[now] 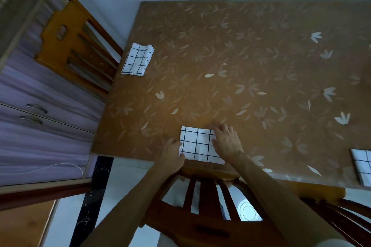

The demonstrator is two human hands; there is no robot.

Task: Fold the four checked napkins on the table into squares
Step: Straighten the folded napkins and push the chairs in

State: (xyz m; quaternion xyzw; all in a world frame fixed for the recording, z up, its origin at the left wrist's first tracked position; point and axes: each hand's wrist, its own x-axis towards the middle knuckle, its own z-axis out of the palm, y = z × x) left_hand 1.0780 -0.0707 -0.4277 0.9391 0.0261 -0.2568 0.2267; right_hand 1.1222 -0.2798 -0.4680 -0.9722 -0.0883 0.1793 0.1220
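Observation:
A folded white napkin with black checks (197, 143) lies at the near edge of the brown leaf-patterned table (251, 62). My left hand (172, 156) grips its near left corner. My right hand (227, 140) rests flat on its right side, fingers spread over the far right corner. A second folded checked napkin (138, 59) lies at the table's far left edge. A third checked napkin (362, 166) shows partly at the right edge of the view, cut off by the frame.
A wooden chair (202, 202) stands between me and the table, its back under my arms. Another wooden chair (74, 42) stands at the table's left side. A purple cabinet with drawer handles (36, 110) lines the left wall.

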